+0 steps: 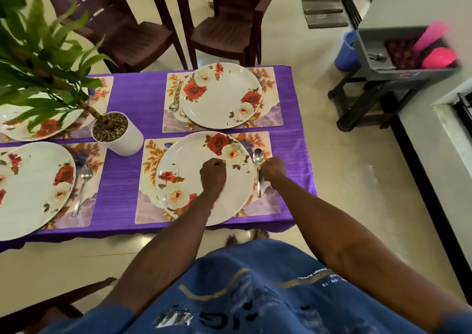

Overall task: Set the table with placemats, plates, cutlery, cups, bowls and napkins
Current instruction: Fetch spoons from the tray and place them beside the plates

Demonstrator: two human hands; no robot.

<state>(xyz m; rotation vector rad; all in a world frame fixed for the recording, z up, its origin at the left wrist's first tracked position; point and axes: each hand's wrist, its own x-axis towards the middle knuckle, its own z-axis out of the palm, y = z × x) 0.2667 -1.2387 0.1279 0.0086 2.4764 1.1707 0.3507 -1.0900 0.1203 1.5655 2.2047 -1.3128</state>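
- The right hand (272, 168) has its fingers curled around the handle of a spoon (258, 170); the spoon lies just to the right of the near plate (189, 178), on a flowery placemat (150, 201).
- The left hand (213, 172) is balled into a fist over that plate, and I see nothing in it.
- The purple tabletop (138, 98) has three more plates with roses; two of them have a spoon beside them.
- A potted plant (116, 133) stands in the middle.
- A grey tub (408, 50) with pink cups sits on a stand off to the right.

Head camera looks steeply down, near, over the table (127, 103).
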